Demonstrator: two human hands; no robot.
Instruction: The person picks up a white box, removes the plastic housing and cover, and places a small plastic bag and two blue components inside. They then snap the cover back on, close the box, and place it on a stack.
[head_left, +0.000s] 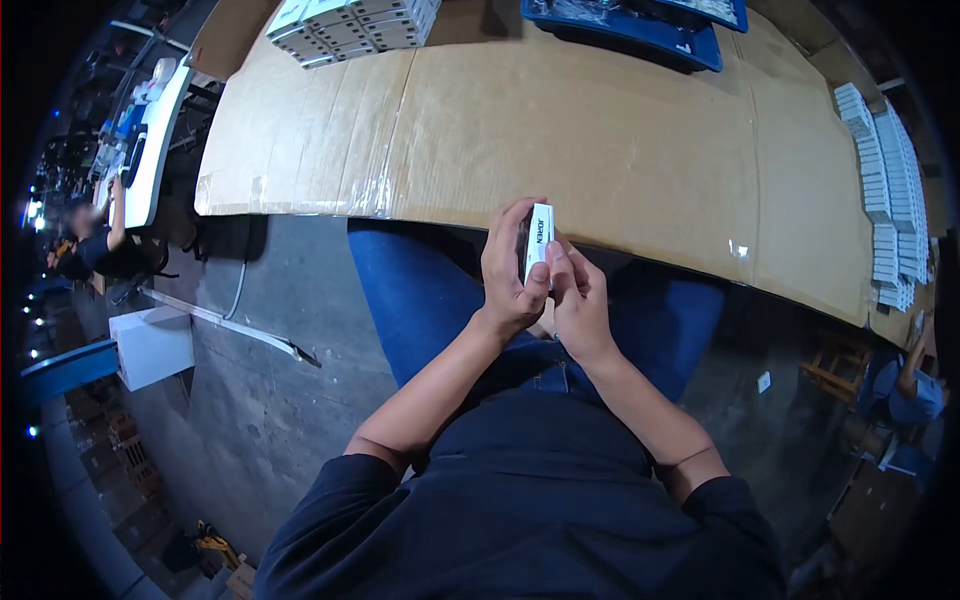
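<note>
Although the broad cardboard-covered tabletop [560,130] takes up most of the upper view, the work is concentrated just over the middle of its near edge, in the person's two hands. Rows of white boxes [900,190] are stacked along the tabletop's right edge, blue trays [705,60] sit at its far edge right of the middle, holding small items too blurred to name, and a stack of pale boxes [355,25] stands toward the far left corner.

The left hand [502,265] and the right hand [583,300] meet around one small white box [539,240], lifted off the tabletop and tilted so that a lettered narrow face shows. The step in hand looks to be close handling of this box, perhaps working at its edge or end; whether any flap is loose cannot be told. From this hold, a next move would call for the left hand to steady the box, leaving the right free to press or shift its grip without crushing the sides.

The left fingers are spread only as wide as the box, curled along its left side, with the thumb across its near end. The right fingers are bent in close together, the thumb pressing the box's right edge; their far tips are hidden.
</note>
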